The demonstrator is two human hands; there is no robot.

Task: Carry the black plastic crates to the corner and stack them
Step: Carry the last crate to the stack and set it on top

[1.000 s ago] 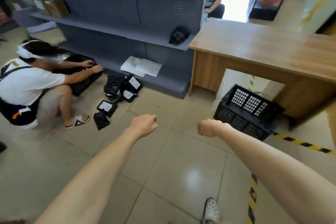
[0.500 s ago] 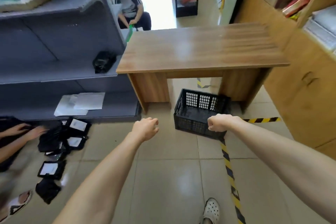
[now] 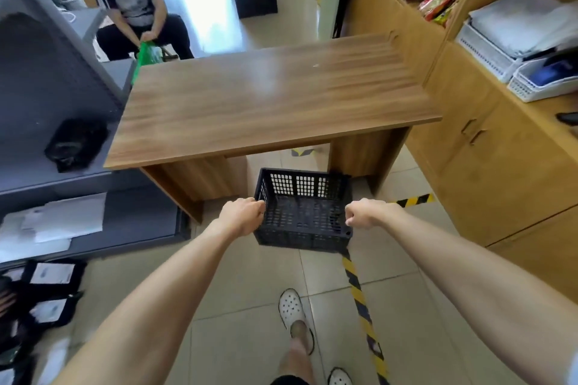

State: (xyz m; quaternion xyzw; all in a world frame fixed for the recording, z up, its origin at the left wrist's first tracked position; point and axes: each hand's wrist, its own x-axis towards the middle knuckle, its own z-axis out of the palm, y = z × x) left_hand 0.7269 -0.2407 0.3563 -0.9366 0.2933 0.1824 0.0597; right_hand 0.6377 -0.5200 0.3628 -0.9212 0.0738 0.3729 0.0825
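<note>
One black plastic crate (image 3: 301,241) with perforated walls stands empty on the tiled floor, half under the front edge of a wooden table (image 3: 275,97). My left hand (image 3: 242,216) is a loose fist that overlaps the crate's left wall in the picture. My right hand (image 3: 365,212) is also a fist, at the crate's right rim. Both arms reach forward. Whether either hand touches the crate I cannot tell; nothing shows inside the fingers.
A wooden cabinet (image 3: 500,172) with white trays runs along the right. Grey shelving (image 3: 62,187) with papers stands left, and black pouches (image 3: 47,291) lie on the floor. Yellow-black tape (image 3: 359,291) crosses the tiles. A person (image 3: 131,3) sits behind the table.
The view has swung right and moved closer to the table. The crate now lies straight ahead between my fists, which appear level with its sides. A crouching person has left the view.
</note>
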